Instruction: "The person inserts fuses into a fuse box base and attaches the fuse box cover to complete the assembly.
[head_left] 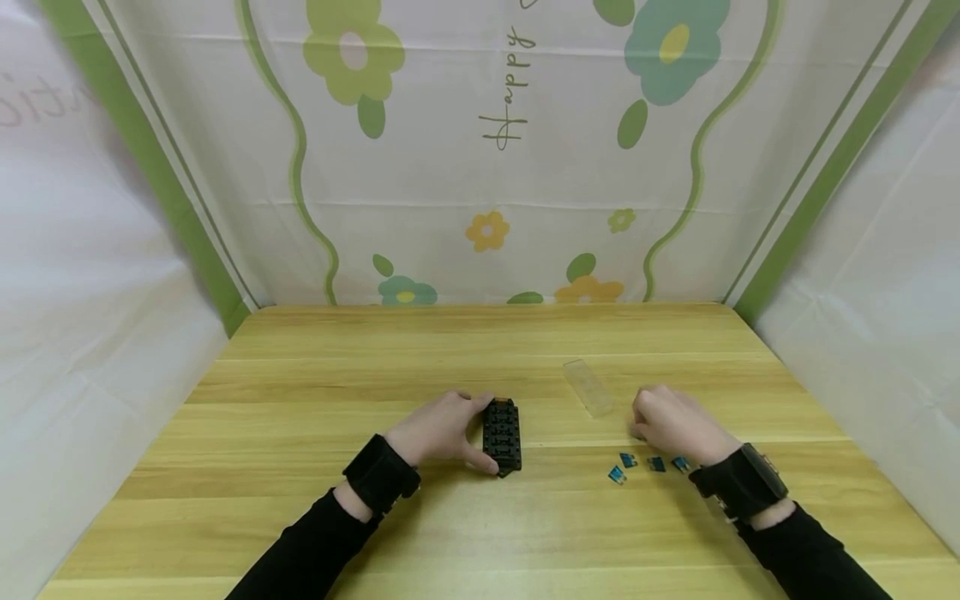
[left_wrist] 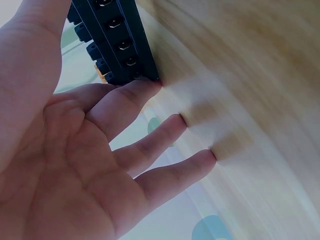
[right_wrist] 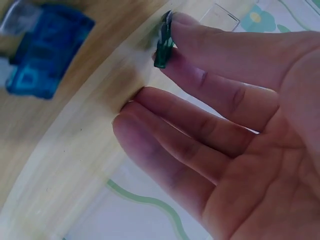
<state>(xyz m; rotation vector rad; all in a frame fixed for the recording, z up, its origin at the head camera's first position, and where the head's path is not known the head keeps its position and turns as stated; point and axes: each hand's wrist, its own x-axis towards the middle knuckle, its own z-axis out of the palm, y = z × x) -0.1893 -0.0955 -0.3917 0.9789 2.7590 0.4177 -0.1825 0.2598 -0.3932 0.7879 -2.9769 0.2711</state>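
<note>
A black fuse box [head_left: 502, 435] with rows of slots lies on the table, its long side running away from me. My left hand [head_left: 442, 429] holds it by its ends, thumb at the near end and index finger at the far end. In the left wrist view, the slotted side of the fuse box [left_wrist: 117, 37] shows above the fingers. Between thumb and index finger, my right hand [head_left: 675, 423] pinches a small blue-green blade fuse [right_wrist: 164, 42]. Several blue blade fuses [head_left: 628, 460] lie below that hand; one fuse [right_wrist: 47, 50] looms close in the right wrist view.
A clear plastic cover [head_left: 588, 387] lies on the wooden table [head_left: 337, 358], between the fuse box and my right hand. Behind the table hangs a flower-printed cloth [head_left: 435, 167], with white cloth on both sides.
</note>
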